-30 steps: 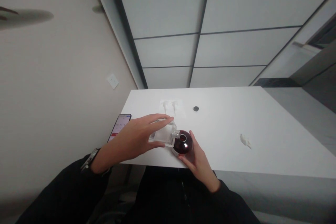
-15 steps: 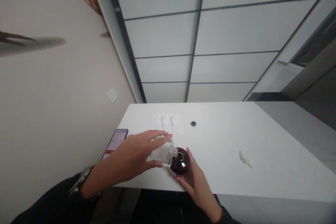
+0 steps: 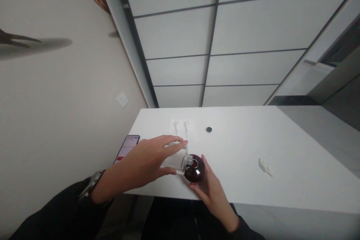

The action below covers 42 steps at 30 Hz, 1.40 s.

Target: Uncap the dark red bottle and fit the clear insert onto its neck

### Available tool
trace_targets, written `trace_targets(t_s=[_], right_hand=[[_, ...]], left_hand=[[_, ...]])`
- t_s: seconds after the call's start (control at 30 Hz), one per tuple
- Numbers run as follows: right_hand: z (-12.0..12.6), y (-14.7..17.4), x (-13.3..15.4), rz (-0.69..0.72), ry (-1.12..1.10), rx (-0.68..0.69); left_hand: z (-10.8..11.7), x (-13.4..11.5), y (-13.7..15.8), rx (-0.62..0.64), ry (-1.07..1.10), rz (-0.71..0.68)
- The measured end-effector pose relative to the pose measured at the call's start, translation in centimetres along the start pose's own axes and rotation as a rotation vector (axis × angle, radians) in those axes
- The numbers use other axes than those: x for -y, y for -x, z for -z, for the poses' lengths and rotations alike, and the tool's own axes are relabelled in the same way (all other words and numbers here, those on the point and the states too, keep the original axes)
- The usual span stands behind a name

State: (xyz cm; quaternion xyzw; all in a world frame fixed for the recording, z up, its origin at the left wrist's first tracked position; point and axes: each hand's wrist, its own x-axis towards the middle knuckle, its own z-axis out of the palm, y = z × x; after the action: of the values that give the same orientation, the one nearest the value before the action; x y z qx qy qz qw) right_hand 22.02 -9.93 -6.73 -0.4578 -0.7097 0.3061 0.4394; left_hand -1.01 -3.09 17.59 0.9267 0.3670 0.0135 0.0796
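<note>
My left hand (image 3: 157,156) is closed around a clear, square-sided bottle (image 3: 177,160), tipped almost onto its side. Its threaded neck points right and meets the open mouth of a dark red-brown bottle (image 3: 194,172). Around the right side of that dark bottle wraps my right hand (image 3: 211,185), keeping it near the table's front edge. Whether liquid runs between the two mouths cannot be made out. Beyond my left hand, two white pump heads (image 3: 181,125) lie on a pale sheet. A small dark cap (image 3: 209,129) lies to their right.
A phone (image 3: 128,146) with a lit screen lies at the left edge of the white table (image 3: 233,142), partly behind my left forearm. On the right side is a crumpled whitish piece (image 3: 264,167). A wall with a socket (image 3: 122,100) borders the left.
The camera view has shifted slightly, so everything sits a little higher and to the right. Both hands keep their hold, and the two bottles stay mouth to mouth.
</note>
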Motion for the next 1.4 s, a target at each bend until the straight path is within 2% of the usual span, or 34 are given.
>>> trace_targets(t_s=[0.17, 0.8, 1.4], right_hand=[[0.1, 0.0, 0.4, 0.006, -0.003, -0.048], [0.5, -0.2, 1.0, 0.007, 0.01, -0.043], [0.6, -0.2, 1.1, -0.029, -0.018, -0.017]], left_hand=[[0.1, 0.0, -0.2, -0.007, -0.017, -0.023], [0.3, 0.3, -0.3, -0.025, -0.037, -0.062], [1.2, -0.1, -0.6, 0.045, -0.097, -0.057]])
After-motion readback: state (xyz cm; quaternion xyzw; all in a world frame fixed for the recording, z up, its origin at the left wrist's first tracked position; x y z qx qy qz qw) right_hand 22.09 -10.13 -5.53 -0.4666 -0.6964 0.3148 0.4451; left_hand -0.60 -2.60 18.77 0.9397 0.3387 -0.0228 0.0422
